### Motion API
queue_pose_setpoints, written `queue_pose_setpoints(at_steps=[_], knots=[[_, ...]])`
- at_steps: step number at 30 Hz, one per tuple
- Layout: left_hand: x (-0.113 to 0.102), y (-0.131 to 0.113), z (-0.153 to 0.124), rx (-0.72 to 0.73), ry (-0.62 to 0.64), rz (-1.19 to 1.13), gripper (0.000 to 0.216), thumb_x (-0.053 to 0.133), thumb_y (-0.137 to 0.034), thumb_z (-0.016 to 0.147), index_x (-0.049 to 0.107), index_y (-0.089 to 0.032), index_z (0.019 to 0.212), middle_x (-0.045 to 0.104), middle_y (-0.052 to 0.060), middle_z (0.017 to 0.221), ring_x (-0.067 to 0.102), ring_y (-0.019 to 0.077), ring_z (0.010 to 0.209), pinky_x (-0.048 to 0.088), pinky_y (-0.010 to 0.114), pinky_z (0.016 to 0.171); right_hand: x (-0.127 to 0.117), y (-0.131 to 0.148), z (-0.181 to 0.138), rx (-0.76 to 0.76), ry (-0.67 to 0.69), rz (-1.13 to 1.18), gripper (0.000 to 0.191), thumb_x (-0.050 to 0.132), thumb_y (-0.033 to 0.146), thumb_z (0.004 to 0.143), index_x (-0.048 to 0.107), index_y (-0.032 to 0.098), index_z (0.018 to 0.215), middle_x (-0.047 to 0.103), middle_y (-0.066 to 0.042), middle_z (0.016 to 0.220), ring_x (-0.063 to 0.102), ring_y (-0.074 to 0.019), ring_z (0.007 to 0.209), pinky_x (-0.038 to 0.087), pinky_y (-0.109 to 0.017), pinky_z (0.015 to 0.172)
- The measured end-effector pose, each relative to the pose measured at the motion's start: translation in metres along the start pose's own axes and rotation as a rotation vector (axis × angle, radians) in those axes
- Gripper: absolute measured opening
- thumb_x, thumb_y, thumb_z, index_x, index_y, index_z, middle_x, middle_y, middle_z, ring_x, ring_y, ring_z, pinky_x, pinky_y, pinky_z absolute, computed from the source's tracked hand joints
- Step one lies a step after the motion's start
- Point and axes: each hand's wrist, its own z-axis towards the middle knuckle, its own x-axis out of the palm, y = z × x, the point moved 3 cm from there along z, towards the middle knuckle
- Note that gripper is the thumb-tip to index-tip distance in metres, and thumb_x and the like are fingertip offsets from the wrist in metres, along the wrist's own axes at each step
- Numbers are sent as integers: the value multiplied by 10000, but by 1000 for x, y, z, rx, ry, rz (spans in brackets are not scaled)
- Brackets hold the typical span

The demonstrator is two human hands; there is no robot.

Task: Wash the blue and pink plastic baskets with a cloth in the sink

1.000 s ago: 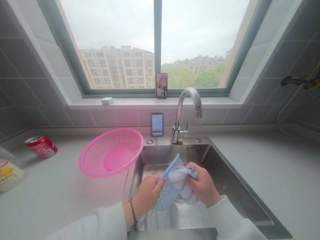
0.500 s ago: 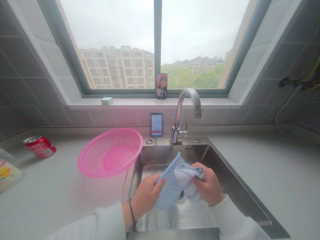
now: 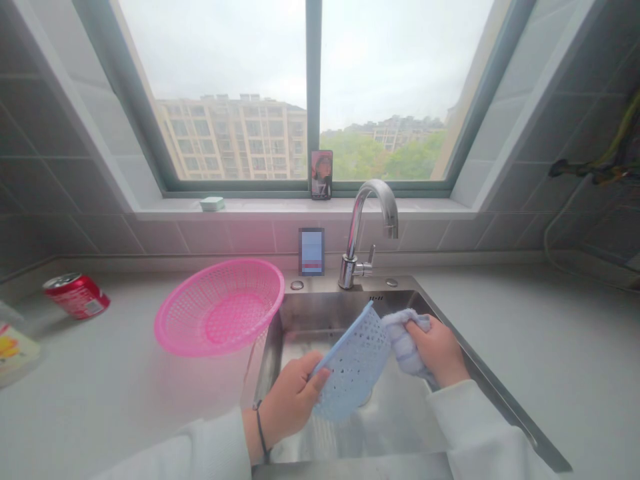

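Over the steel sink, my left hand grips the rim of a light blue perforated basket, held tilted on its edge. My right hand is closed on a pale blue-white cloth, which touches the basket's upper right side. Both hands are below the chrome tap.
A pink basket leans over the sink's left edge on the grey counter. A red can lies on its side at far left beside a yellow-printed packet. A small screen stands behind the sink. A phone and a green sponge rest on the sill.
My right hand has moved the cloth up and to the right, from the basket's middle to its upper right edge. The basket has turned more toward me.
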Motion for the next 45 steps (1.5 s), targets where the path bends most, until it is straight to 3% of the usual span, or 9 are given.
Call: queue_pose_setpoints(at_steps=[5,8,12,16,23,27,31,40,45], knots=[[2,-5,0,-17,102,-120,389,464,-457,953,618,-168,1164,655,78,1028,581,214,933,444,321,837,-1,-3,0,57,-17,108,284,537,475,742,601,208,667,689,-103,681,623,-254,640,426,-341,583],[6,-5,-1,-69,173,-153,263,508,-269,883,628,-172,1097,651,57,993,571,202,919,435,317,834,-6,0,-3,18,-53,194,257,576,443,746,614,208,648,692,-119,657,633,-265,617,429,-354,566],[9,6,0,-151,149,-195,187,481,-137,730,578,-177,884,576,-6,753,534,155,724,404,258,662,-10,2,-5,-13,-88,240,250,603,417,742,606,217,591,675,-116,601,614,-258,566,415,-353,535],[6,14,5,-197,28,-278,81,526,-224,724,481,-196,785,474,-54,650,463,113,580,359,221,545,-10,3,-6,25,-80,241,246,608,416,736,608,213,597,673,-125,622,612,-269,588,417,-358,538],[0,9,9,-214,-176,-247,440,629,-592,774,401,-218,738,429,-84,590,434,95,504,345,204,482,-7,10,-11,-4,-37,307,265,606,455,746,587,217,631,631,-64,605,568,-225,585,408,-328,543],[-2,6,8,-178,-186,-142,446,645,-595,768,414,-215,730,446,-79,585,472,106,500,361,220,501,3,42,-38,-211,135,574,357,601,544,780,596,196,705,597,-14,645,536,-179,612,425,-288,572],[-4,9,8,-172,-170,-76,425,621,-584,801,424,-216,726,452,-72,579,476,115,499,362,228,496,14,70,-61,-373,321,590,378,625,550,776,569,194,661,555,8,603,504,-154,589,399,-260,553],[-2,0,-2,-68,-67,-49,382,637,-487,797,398,-214,675,409,-67,559,381,104,542,293,228,532,-12,11,-9,-9,-83,231,341,560,539,722,562,215,612,618,-29,570,561,-208,591,399,-298,539],[-5,0,-2,-102,-114,61,317,611,-386,811,388,-215,666,404,-62,574,375,114,570,282,240,551,-8,36,-28,-164,-19,363,291,571,491,734,573,211,653,591,-21,580,548,-203,581,428,-315,556]])
